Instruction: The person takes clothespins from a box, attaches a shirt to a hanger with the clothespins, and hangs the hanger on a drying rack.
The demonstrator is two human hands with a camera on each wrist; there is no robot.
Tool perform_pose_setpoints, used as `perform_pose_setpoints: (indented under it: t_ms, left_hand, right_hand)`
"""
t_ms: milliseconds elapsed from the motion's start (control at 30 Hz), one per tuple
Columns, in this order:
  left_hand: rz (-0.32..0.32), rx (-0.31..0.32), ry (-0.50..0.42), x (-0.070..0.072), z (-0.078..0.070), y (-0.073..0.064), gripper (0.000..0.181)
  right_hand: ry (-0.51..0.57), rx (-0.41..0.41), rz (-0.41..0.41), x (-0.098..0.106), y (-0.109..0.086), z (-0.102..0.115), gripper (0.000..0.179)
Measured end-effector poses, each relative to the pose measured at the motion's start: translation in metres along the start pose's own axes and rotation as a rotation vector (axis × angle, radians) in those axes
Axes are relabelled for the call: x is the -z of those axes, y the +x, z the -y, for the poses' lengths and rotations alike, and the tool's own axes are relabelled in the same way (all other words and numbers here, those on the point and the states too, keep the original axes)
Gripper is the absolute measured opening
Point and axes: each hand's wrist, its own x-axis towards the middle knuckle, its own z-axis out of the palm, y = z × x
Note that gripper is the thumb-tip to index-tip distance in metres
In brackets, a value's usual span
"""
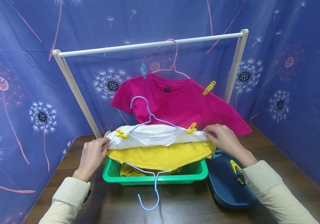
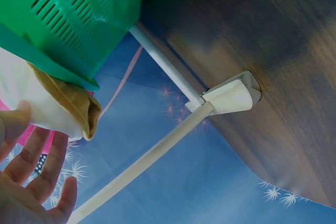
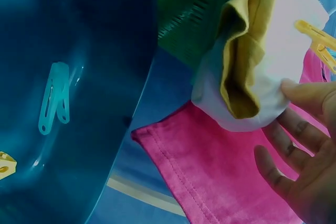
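Note:
A white T-shirt (image 1: 152, 141) lies over a yellow T-shirt (image 1: 160, 155) across the green basket (image 1: 115, 179). My left hand (image 1: 92, 155) pinches the white shirt's left end between thumb and fingers. At the opposite end, my right hand (image 1: 227, 140) pinches the white cloth, with its thumb (image 3: 307, 97) on the near side. A blue hanger (image 1: 148, 107) rises from the white neckline, and yellow clothespins (image 1: 122, 134) clip both shoulders. Another blue hanger (image 1: 156, 185) sticks out from the yellow shirt, its hook over the basket's front.
Behind, a magenta T-shirt (image 1: 176, 102) hangs by a pink hanger (image 1: 173, 62) from the rack's white bar (image 1: 115, 49), with a blue and a yellow clothespin on its shoulders. Right of the basket, a dark blue tub (image 1: 224, 183) contains several clothespins (image 3: 54, 98).

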Motion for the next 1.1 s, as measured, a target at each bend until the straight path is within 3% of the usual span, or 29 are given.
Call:
perform_pose_setpoints:
  t_ms: [367,667,1100]
  left_hand:
    - [-0.056,-0.043,-0.009,0.001,0.0,0.005,0.004]
    - [-0.097,-0.053,-0.036,0.012,-0.002,0.018,0.005]
    - [-0.058,0.033,-0.126,0.038,-0.003,0.053,0.006]
  right_hand:
    - [-0.05,0.052,-0.109,0.003,0.0,0.001,0.015]
    - [-0.061,0.107,-0.207,0.01,0.006,0.003,0.013]
    - [-0.067,0.111,-0.33,0.027,0.026,0.014,0.016]
